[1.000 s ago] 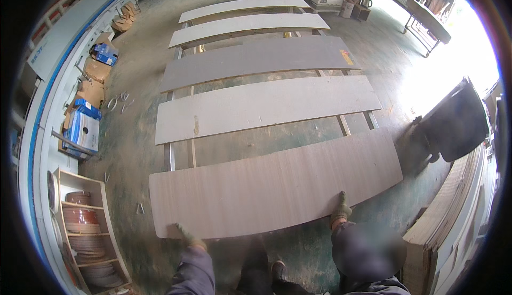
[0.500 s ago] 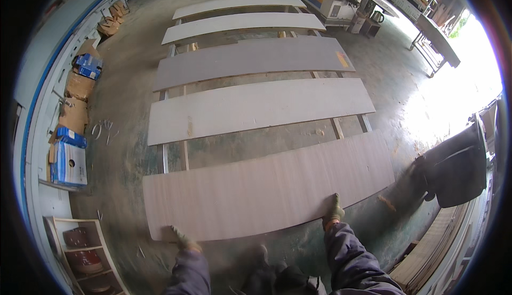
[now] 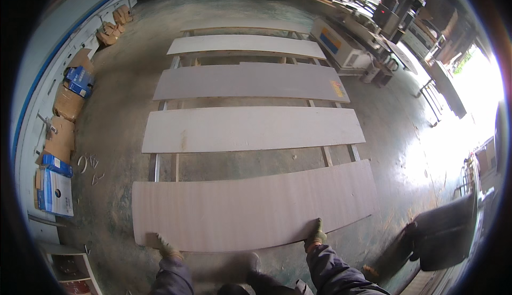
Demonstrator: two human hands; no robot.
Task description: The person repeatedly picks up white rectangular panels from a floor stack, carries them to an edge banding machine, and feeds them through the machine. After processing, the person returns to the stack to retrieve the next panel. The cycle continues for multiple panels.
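Note:
A long board (image 3: pixel 250 207) with a pinkish wood grain lies crosswise nearest to me. My left hand (image 3: pixel 167 247), in a greenish glove, grips its near edge close to the left end, thumb on top and fingers hidden underneath. Farther along the same edge, my right hand (image 3: pixel 316 235) holds it in the same way, thumb on the upper face. Beyond it lie a white board (image 3: pixel 253 129), a grey board (image 3: pixel 245 81) with a yellow-and-red mark at its right end, and a second white board (image 3: pixel 245 44), roughly parallel with gaps between.
Metal and wooden rails (image 3: pixel 157 167) run under the boards. Cardboard and blue boxes (image 3: pixel 56 191) line the left wall, with scraps on the floor. A dark bin-like container (image 3: pixel 445 233) stands at the right. A large machine (image 3: pixel 341 44) sits at the far right.
The view has tilted upward and turned, so the boards sit lower in the picture and more of the far room shows. Both hands stay on the near edge of the wood-grain board.

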